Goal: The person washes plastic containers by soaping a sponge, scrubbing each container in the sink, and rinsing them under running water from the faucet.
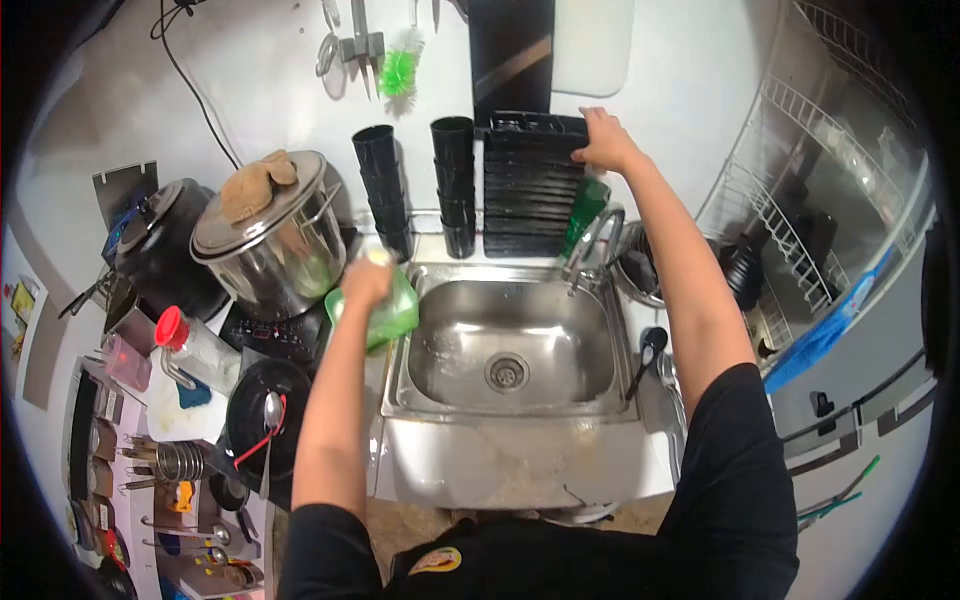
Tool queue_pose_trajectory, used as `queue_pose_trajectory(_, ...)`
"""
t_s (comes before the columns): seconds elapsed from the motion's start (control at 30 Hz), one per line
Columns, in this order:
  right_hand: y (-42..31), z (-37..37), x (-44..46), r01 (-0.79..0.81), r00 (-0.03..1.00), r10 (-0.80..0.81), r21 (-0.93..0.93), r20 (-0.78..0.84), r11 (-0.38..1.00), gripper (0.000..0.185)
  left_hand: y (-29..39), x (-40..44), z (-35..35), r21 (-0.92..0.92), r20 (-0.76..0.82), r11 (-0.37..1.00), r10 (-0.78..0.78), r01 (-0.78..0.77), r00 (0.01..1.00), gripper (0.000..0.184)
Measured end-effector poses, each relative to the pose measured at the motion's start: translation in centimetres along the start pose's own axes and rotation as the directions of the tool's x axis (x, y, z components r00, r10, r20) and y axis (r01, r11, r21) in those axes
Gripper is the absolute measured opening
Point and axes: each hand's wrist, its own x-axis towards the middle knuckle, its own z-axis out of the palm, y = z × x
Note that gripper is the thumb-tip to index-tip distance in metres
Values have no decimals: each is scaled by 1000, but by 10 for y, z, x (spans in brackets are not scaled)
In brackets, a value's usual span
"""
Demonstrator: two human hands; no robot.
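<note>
My right hand (608, 142) is at the upper right corner of a tall stack of black trays (530, 190), with fingers and thumb gripping the edge of the top one. My left hand (370, 283) is over a green plastic container (398, 312) left of the sink, its fingers closed and slightly blurred. Something small and pale yellow shows at its fingertips; its kind is unclear. Between the arms lies the steel sink (510, 405), with wet patches inside. A green bottle (585, 215) stands beside the stack, behind the faucet (598, 240).
Two stacks of black cups (455, 185) stand against the wall. At left are a large steel pot (270, 235) with a cloth on its lid, a red-lidded jug (190, 345) and a black pan (265, 400). A wire rack (770, 210) stands at right.
</note>
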Motion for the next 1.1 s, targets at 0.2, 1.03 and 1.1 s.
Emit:
queue_pose_trajectory(0.2,20,13,50,-158,773,133,-15,620,987,89,-44,6,69,-59,489,982,184,-179,852,67)
queue_pose_trajectory(1.03,-130,-28,-120,-95,989,110,995,95,1,64,52,-53,-58,-990,141,44,242,134,960,29)
queue_pose_trajectory(1.1,-163,19,-167,-222,938,203,936,282,-275,56,73,-72,-56,-995,95,-18,249,103,964,25)
